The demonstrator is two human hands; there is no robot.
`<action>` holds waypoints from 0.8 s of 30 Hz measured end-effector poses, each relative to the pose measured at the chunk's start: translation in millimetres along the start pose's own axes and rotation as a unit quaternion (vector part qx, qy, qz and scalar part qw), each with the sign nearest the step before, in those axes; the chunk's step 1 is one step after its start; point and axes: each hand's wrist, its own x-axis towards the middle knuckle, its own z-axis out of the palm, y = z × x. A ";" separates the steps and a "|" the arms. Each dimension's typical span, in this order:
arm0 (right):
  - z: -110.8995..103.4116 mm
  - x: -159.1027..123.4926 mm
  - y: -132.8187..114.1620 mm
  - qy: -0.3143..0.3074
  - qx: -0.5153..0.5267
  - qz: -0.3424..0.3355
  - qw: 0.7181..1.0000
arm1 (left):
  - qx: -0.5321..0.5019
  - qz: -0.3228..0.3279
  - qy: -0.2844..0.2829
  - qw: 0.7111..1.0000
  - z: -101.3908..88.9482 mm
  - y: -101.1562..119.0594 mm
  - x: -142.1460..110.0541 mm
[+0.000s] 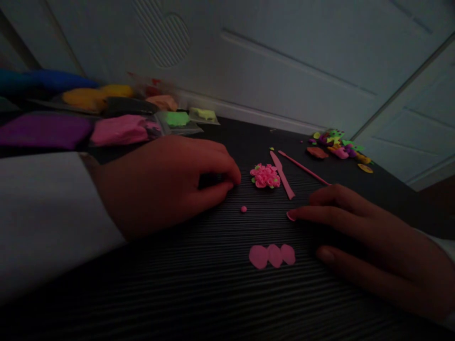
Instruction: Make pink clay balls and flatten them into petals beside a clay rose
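Observation:
My left hand rests on the dark table with fingers curled and thumb and fingertips together; nothing shows between them. Just right of it is a cluster of small pink clay flowers with green bits. A small pink clay ball lies below the cluster. With its index fingertip, my right hand touches a small flattened pink clay piece; its thumb is spread apart. Three thin pink clay discs lie overlapping in a row nearer me. A pink plastic knife and a thin pink stick tool lie beyond.
Bags of coloured clay, among them purple, pink and green, line the back left. A pile of colourful clay pieces sits at the back right. A white panelled door stands behind the table.

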 end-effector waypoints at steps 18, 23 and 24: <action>2.7 0.8 -0.8 0.031 0.040 0.009 0.999 | 0.001 -0.001 -0.009 1.000 -2.4 0.9 0.7; 2.2 0.7 -0.9 0.032 0.026 0.011 0.999 | 0.001 0.000 -0.007 1.000 -2.7 1.6 0.3; 2.0 0.7 -0.9 0.028 0.021 0.012 0.999 | 0.003 -0.001 -0.005 1.000 -2.5 1.8 0.4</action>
